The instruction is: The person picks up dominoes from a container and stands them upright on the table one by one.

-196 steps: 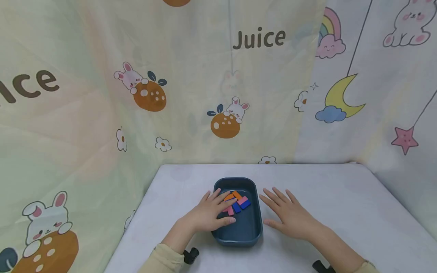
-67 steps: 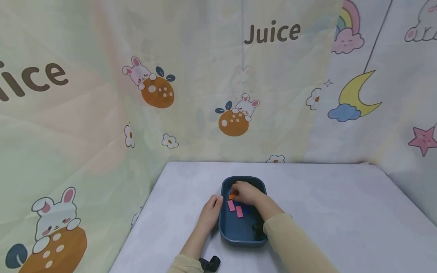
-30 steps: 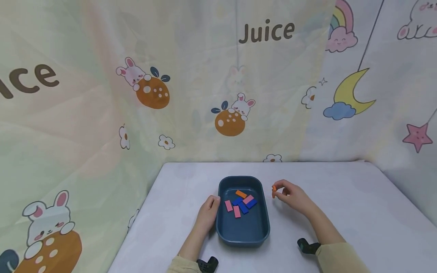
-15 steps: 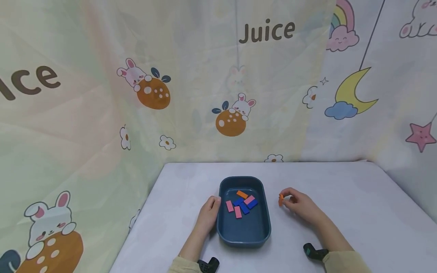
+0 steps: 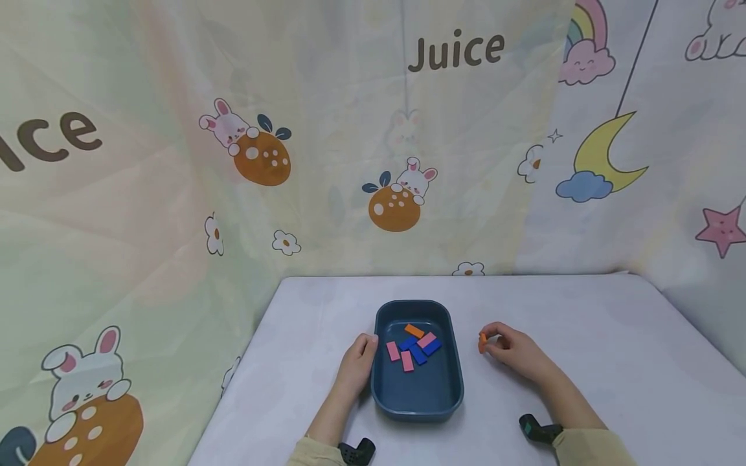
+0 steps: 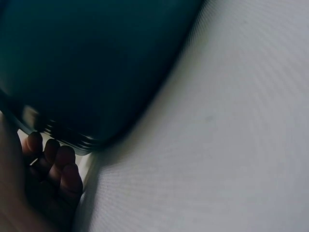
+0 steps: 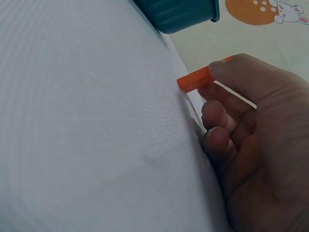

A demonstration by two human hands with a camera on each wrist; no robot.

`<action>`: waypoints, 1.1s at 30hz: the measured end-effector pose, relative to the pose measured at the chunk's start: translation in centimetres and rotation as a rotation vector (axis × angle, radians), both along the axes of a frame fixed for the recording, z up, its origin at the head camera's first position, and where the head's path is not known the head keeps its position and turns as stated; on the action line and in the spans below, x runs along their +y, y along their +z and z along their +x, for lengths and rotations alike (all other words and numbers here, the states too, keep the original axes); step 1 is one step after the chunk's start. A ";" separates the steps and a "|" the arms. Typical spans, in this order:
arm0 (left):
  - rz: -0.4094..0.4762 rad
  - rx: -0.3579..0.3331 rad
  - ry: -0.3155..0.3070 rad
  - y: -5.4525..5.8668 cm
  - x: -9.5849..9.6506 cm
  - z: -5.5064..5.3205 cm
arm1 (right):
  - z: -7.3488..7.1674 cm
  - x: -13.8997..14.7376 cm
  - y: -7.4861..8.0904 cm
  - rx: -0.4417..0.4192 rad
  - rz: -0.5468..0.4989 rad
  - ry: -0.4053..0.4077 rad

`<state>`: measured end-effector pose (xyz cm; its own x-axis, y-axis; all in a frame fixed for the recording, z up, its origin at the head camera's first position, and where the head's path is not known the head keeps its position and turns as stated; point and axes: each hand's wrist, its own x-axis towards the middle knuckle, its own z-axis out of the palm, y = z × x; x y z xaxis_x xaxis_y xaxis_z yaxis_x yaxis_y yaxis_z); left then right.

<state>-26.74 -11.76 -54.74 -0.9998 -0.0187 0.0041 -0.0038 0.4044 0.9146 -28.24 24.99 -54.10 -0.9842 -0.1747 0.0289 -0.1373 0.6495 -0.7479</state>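
Note:
A dark blue rectangular tray (image 5: 416,396) stands on the table, with several small flat blocks in its upper half. Among them are an orange block (image 5: 414,331), pink blocks (image 5: 407,361) and blue blocks (image 5: 432,347). My left hand (image 5: 355,364) grips the tray's left side; the left wrist view has its curled fingers against the tray wall (image 6: 106,72). Right of the tray, my right hand (image 5: 515,351) pinches another orange block (image 7: 197,80) on end between thumb and index finger, close to the tabletop. Its other fingers are curled.
White cloth covers the table (image 5: 559,317). Behind it hangs a printed curtain (image 5: 326,116) with rabbits and oranges. Each wrist carries a black device, one left (image 5: 357,451) and one right (image 5: 539,430).
My right hand, spread beside the tray at first, reached in, took an orange block and carried it out to the right, then slightly lower. My left hand moved from over the blocks to the tray's side.

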 end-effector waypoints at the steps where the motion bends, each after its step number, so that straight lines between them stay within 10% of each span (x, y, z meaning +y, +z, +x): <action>1: 0.000 0.001 -0.001 0.0 0.0 0.0 | 0.0 0.0 0.0 -0.004 -0.005 -0.003; 33: 0.008 -0.005 0.001 0.0 0.0 -0.1 | 0.0 -1.2 3.8 -0.023 -0.080 0.035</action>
